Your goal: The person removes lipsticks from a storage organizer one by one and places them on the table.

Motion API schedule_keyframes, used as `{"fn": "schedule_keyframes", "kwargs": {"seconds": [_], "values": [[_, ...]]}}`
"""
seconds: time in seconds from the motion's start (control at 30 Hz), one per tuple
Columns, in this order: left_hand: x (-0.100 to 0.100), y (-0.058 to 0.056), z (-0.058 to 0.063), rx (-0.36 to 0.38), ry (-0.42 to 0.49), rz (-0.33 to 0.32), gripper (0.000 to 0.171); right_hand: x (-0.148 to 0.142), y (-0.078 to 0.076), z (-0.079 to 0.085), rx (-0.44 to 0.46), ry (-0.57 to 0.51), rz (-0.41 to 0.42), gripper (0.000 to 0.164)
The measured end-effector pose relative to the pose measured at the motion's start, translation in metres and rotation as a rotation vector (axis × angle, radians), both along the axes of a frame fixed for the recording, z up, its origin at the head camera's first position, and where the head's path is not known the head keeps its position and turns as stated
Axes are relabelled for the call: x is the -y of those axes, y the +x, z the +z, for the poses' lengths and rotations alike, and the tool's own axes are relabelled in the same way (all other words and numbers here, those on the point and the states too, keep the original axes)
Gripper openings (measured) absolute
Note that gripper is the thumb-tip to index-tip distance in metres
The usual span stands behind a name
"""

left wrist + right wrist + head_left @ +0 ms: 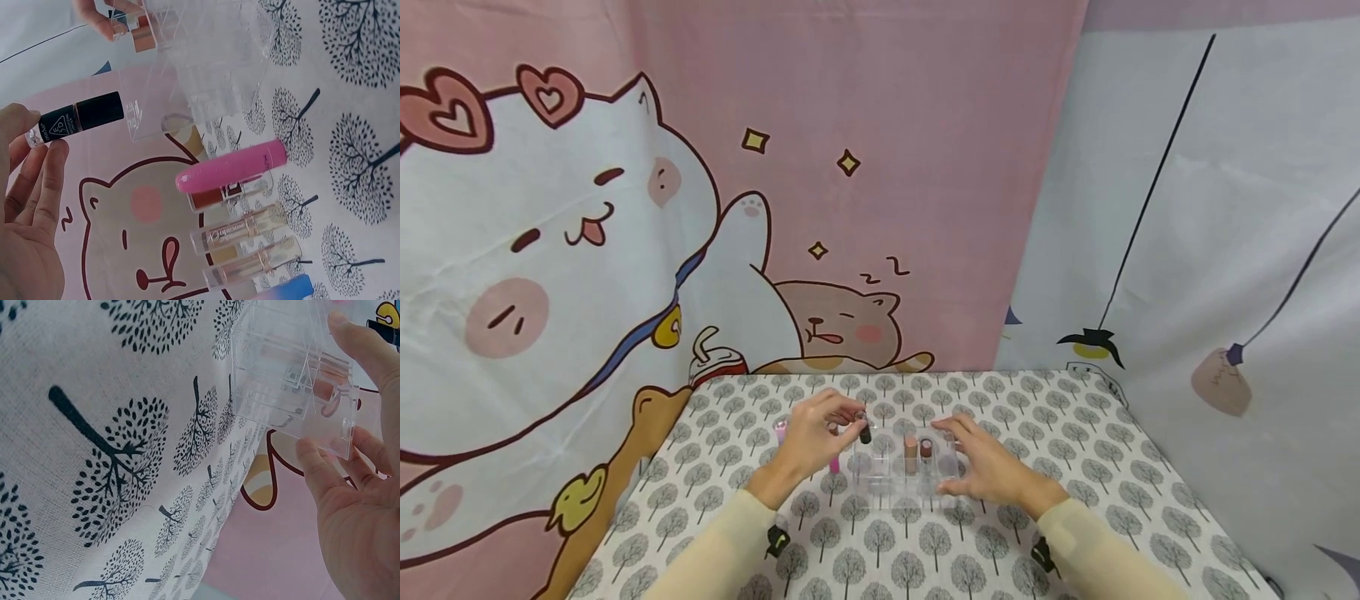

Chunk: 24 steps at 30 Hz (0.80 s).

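My left hand (812, 435) pinches a small black lipstick tube (84, 119) with white print and a clear end, between thumb and fingers. It is held tilted above the left side of a clear plastic organizer (891, 493). Two lipsticks stand in the organizer's compartments, a tan one (911, 448) and a dark brown-red one (927, 449). At the organizer's right end, my right hand (992, 460) holds it, thumb on the near side and fingers on the far side. Left of the organizer is a bright pink tube (231, 165).
Beyond the pink tube, several lip products line up, among them clear tubes (237, 234) and a blue-ended one (290, 289). A tree-print cloth (820, 575) covers the table. Cartoon-printed curtains (925, 167) hang behind and beside it.
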<state>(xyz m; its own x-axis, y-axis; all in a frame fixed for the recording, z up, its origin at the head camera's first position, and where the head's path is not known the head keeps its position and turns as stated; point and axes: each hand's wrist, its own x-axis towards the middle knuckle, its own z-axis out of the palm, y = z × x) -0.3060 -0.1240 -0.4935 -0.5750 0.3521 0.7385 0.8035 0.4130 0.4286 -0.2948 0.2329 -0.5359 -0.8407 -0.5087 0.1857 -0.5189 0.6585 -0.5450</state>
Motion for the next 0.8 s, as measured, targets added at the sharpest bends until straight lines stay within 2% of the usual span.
{"fn": "schedule_keyframes", "kwargs": {"seconds": [0.43, 0.8], "values": [[0.014, 0.001, 0.007, 0.015, -0.008, 0.047, 0.024, 0.000, 0.001, 0.003, -0.003, 0.002, 0.000, 0.110], [0.035, 0.000, 0.007, -0.032, -0.008, 0.087, 0.027, 0.001, 0.002, 0.003, 0.008, -0.013, 0.006, 0.108]]}}
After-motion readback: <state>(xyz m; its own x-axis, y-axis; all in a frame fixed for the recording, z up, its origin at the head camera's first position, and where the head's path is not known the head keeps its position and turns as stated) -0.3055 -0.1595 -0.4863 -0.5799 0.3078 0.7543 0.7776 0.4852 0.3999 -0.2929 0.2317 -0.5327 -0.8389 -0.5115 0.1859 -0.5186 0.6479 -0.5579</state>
